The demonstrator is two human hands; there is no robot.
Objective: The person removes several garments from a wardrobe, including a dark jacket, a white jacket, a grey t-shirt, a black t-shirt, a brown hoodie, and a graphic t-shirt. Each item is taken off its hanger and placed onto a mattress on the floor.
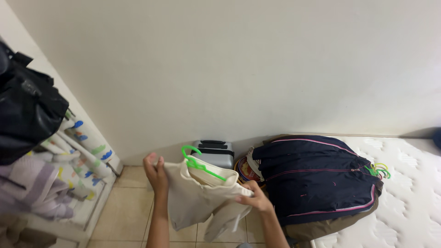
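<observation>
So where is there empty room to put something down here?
Bare white mattress lies right of the dark jacket pile. Bare floor tiles lie between the rack and the cream garment held by both hands. It is crowded by the wall: grey suitcase and jacket pile.

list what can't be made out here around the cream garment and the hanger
Head view only:
- Hanger: only the green hook and one arm show; the rest sits inside the cream garment.
- Garment: its type is unclear; it is bunched, and the bottom edge crops its lower part.
- Left hand: fingers hidden behind the cloth.
- Right hand: the grip is partly hidden by folds.
- Suitcase: lower half blocked by the garment.
- Pile under the navy jacket: mostly covered.
</observation>
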